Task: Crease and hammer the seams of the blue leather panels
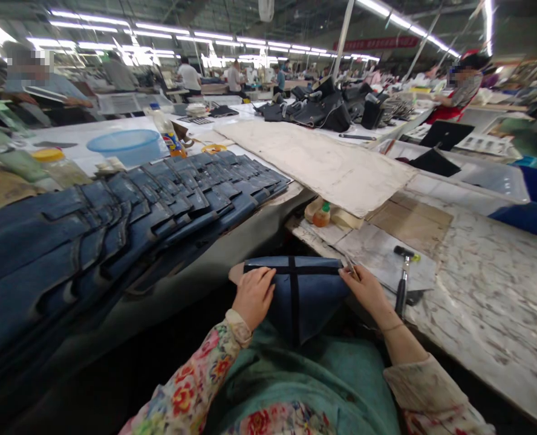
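A blue leather-like piece [318, 302] with crossing black strips is spread above my green-covered lap. My left hand [254, 296] grips its upper left part, fingers curled over the black strip. A pale rounded shape [236, 273] juts out beyond that corner. At the upper right corner my right hand [367, 289] is closed in a pinch. A thin greyish item [352, 267] shows by its fingertips, too small to make out. To the right of that hand, a hammer [403, 278] with a black handle lies on the table.
Overlapping blue pieces [159, 205] cover the left table. Beyond them stand a blue basin [126, 145] and a bottle [166, 130]. A small orange bottle [322, 215] is ahead, before a pale board [323, 163]. Black bags [323, 109] lie farther back. Several people work around the hall.
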Action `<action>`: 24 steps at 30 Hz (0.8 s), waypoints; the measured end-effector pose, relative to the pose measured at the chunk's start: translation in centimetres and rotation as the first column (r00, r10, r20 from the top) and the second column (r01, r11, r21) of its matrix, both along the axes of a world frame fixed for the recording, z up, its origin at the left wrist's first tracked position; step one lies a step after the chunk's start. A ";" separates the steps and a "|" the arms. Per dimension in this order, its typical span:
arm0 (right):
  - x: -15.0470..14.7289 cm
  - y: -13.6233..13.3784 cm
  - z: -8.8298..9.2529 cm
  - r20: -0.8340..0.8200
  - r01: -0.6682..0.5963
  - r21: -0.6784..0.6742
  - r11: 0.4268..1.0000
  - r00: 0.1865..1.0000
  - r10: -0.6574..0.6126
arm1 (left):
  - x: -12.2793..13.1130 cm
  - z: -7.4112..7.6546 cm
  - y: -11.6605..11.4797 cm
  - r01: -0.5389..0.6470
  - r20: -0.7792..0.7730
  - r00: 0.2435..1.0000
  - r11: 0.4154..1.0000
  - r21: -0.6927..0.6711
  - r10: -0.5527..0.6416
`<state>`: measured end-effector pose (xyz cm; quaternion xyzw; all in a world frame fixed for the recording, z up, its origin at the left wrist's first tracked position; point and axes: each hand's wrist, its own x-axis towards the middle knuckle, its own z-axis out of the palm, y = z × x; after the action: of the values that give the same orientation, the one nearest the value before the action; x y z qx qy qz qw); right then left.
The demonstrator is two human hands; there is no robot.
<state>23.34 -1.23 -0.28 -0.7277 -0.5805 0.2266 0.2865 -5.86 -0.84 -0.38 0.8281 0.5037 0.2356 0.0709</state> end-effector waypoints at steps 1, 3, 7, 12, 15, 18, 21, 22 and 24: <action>0.1 0.0 0.0 -0.004 0.017 -0.004 1.000 1.000 -0.017 | 1.1 0.2 0.1 0.053 -0.004 0.999 0.998 -0.013 -0.053; 0.2 0.1 0.2 -0.012 0.032 -0.017 0.999 0.999 -0.032 | 2.9 0.5 0.3 0.112 -0.018 0.993 0.993 -0.030 -0.112; 0.4 0.2 0.8 -0.049 0.015 -0.054 0.998 0.999 -0.018 | 4.6 0.4 0.9 0.160 -0.052 0.986 0.987 -0.018 -0.161; -0.3 0.9 1.6 -0.129 -0.077 -0.088 0.993 0.990 0.066 | 3.7 -0.1 1.5 0.191 -0.017 0.981 0.981 -0.034 -0.191; -1.1 1.4 3.0 -0.151 -0.119 -0.070 0.990 0.983 0.107 | 1.6 -0.8 1.7 0.207 0.067 0.977 0.977 -0.045 -0.204; -2.6 1.7 5.9 -0.145 -0.148 -0.005 0.989 0.979 0.145 | -2.0 -2.1 1.6 -0.007 0.191 0.982 0.999 -0.040 0.015; -6.0 1.9 9.7 -0.057 -0.241 0.154 0.958 0.966 0.252 | -5.7 -3.6 1.3 -0.308 0.388 0.854 0.938 -0.158 0.346; -7.6 2.0 10.9 -0.012 -0.286 0.209 0.935 0.955 0.295 | -6.8 -3.9 1.1 -0.343 0.455 0.780 0.902 -0.262 0.429; -11.1 2.1 13.0 0.030 -0.390 0.267 0.881 0.917 0.397 | -8.1 -3.7 0.6 -0.290 0.532 0.638 0.814 -0.504 0.557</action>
<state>12.24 0.83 12.71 -0.5463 -0.7376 0.2085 0.3375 -14.01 -0.20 -4.05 0.5160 0.6635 0.4214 0.3405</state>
